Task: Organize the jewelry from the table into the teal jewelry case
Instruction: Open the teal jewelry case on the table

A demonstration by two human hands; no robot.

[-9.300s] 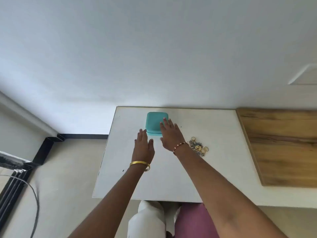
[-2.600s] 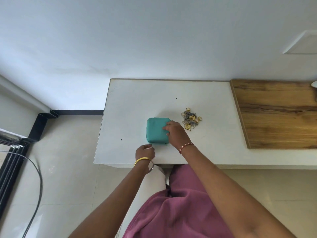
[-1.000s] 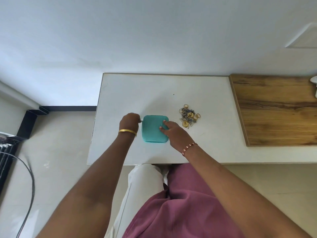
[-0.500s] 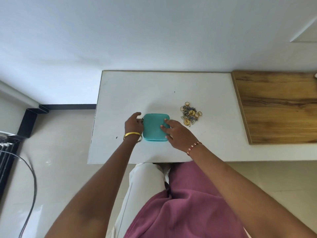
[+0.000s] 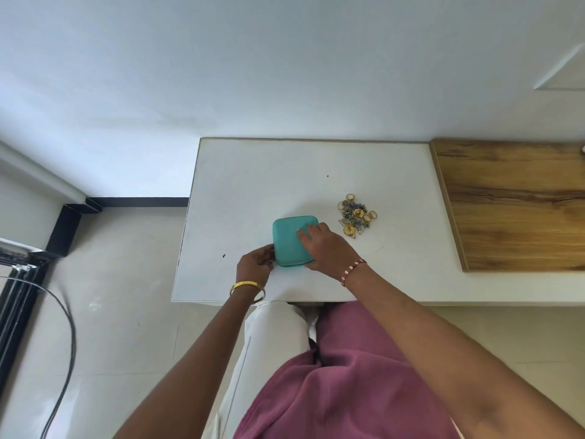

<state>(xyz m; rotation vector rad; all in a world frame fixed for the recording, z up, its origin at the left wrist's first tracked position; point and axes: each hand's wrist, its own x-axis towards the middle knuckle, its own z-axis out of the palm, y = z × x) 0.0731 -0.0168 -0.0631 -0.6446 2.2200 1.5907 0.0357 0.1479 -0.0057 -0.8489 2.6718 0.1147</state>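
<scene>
A closed teal jewelry case (image 5: 289, 237) lies on the white table (image 5: 253, 185), near its front edge. My right hand (image 5: 326, 248) rests flat on the case's lid and right side, holding it down. My left hand (image 5: 254, 264) pinches at the case's front left corner, fingers curled; what it pinches is too small to make out. A pile of gold and grey jewelry (image 5: 356, 218), with rings and earrings, lies on the table just right of the case, untouched.
A wooden board (image 5: 512, 204) covers the table's right part. A white wall stands behind the table. A black cable (image 5: 68, 315) runs over the tiled floor at the left. My lap is below the table's front edge.
My left hand has slid from the case's left side down to its front left corner. My right hand has stayed on the lid. The case has turned slightly.
</scene>
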